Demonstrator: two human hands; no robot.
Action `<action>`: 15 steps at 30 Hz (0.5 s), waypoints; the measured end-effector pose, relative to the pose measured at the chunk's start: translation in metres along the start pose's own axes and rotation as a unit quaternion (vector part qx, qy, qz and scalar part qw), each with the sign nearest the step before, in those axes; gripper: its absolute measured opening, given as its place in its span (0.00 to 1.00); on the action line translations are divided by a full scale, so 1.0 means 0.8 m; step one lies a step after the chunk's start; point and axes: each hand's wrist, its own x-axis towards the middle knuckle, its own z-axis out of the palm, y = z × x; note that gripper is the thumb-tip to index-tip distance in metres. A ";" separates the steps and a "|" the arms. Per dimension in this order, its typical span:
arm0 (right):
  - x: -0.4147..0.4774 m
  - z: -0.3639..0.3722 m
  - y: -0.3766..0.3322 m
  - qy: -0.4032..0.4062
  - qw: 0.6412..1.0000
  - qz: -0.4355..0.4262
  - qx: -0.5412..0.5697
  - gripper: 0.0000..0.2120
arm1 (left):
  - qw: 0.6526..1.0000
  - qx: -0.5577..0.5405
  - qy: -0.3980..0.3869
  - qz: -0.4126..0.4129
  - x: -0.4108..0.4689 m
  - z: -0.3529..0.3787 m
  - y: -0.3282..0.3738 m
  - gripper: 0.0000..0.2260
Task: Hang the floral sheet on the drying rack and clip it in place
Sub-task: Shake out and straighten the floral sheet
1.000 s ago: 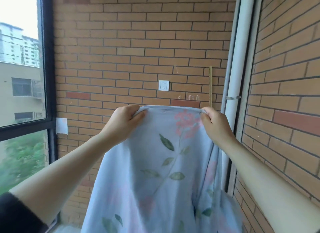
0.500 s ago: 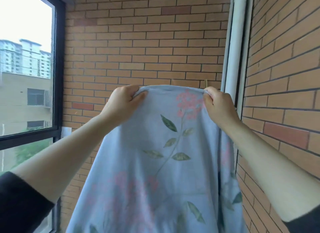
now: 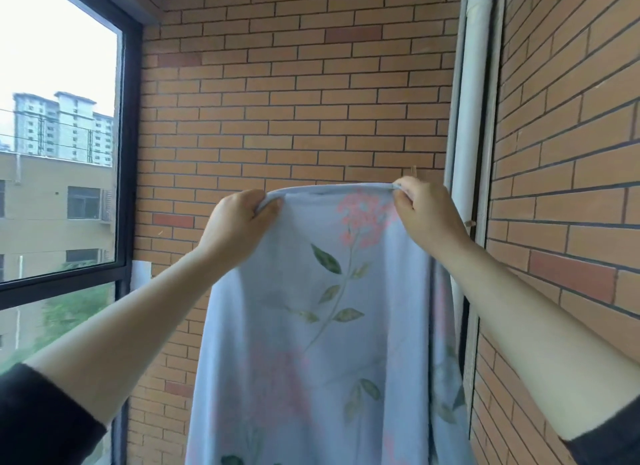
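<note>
Here, our left hand (image 3: 239,227) and right hand (image 3: 427,215) grasp the floral sheet (image 3: 311,326) by its top edge; fingers clenched on cloth.

Sheet (image 3: 311,326) between left hand (image 3: 239,225), right hand (image 3: 426,215)

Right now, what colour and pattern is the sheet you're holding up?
Pale blue floral sheet, printed with pink flower clusters and green leaves on thin stems; the head view shows it.
</note>
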 end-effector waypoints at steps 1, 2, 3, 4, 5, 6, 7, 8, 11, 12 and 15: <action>-0.011 0.005 0.007 -0.019 1.000 0.009 -0.005 0.09 | 1.000 0.000 -0.016 0.000 -0.011 0.006 -0.003 0.20; -0.023 0.010 0.013 -0.033 0.999 0.018 -0.007 0.09 | 1.000 -0.003 -0.030 -0.004 -0.022 0.013 -0.007 0.20; -0.034 0.015 0.017 -0.040 0.999 0.023 -0.004 0.09 | 0.999 -0.008 -0.040 -0.009 -0.031 0.019 -0.010 0.20; -0.044 0.019 0.019 -0.042 0.999 0.028 0.006 0.10 | 0.999 -0.014 -0.045 -0.016 -0.037 0.023 -0.013 0.20; -0.051 0.022 0.020 -0.037 0.998 0.036 0.024 0.11 | 0.999 -0.019 -0.042 -0.025 -0.039 0.026 -0.014 0.20; -0.057 0.025 0.019 -0.029 0.997 0.052 0.047 0.11 | 0.999 -0.022 -0.033 -0.035 -0.040 0.028 -0.014 0.21; -0.064 0.028 0.020 -0.024 0.995 0.072 0.070 0.09 | 0.998 -0.024 -0.022 -0.046 -0.040 0.028 -0.013 0.21; -0.074 0.032 0.023 -0.027 0.992 0.093 0.087 0.06 | 0.998 -0.027 -0.012 -0.055 -0.040 0.027 -0.011 0.21; -0.125 0.056 0.041 -0.101 0.978 0.153 0.101 0.02 | 0.998 -0.022 -0.021 -0.063 -0.048 0.029 -0.010 0.21; -0.147 0.067 0.049 -0.131 0.969 0.180 0.104 0.03 | 0.998 -0.017 -0.032 -0.060 -0.053 0.032 -0.011 0.20; -0.210 0.095 0.074 -0.187 0.941 0.258 0.109 0.06 | 0.996 -0.008 -0.063 -0.059 -0.072 0.044 -0.018 0.21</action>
